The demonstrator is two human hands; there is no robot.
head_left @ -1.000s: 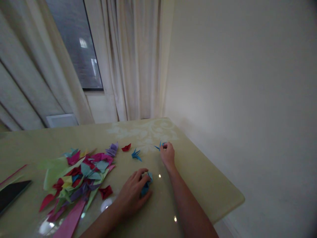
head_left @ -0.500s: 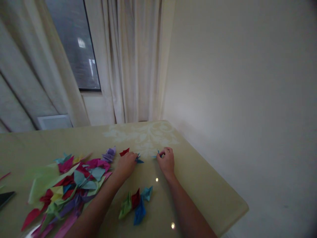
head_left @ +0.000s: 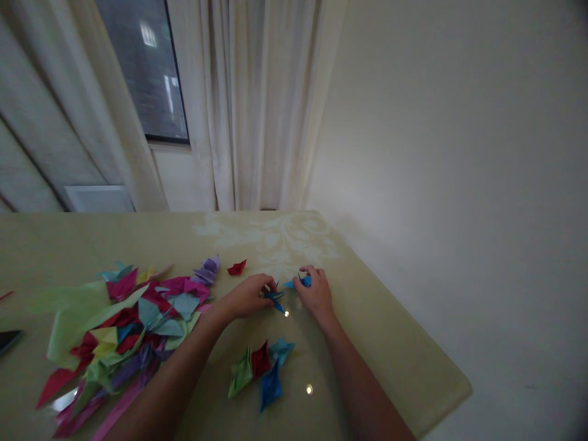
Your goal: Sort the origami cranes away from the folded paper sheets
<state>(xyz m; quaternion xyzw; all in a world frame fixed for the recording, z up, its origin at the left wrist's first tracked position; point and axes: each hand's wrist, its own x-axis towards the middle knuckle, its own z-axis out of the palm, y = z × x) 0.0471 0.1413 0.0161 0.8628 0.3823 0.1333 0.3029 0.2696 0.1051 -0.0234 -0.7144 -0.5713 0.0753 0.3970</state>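
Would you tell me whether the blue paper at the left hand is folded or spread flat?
Folded: the blue paper shows narrow points jutting out beyond the left hand; fingers hide part.

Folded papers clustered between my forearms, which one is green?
The leftmost: the green folded paper, beside the red one; the lighter blue one and darker blue one lie farther right.

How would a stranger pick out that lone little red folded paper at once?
Find the pale yellow-green table, then the multicoloured heap of folded paper at left. At the heap's far right corner is a purple folded paper; the small red folded paper lies just right of it. Unlike other red pieces, it lies alone.
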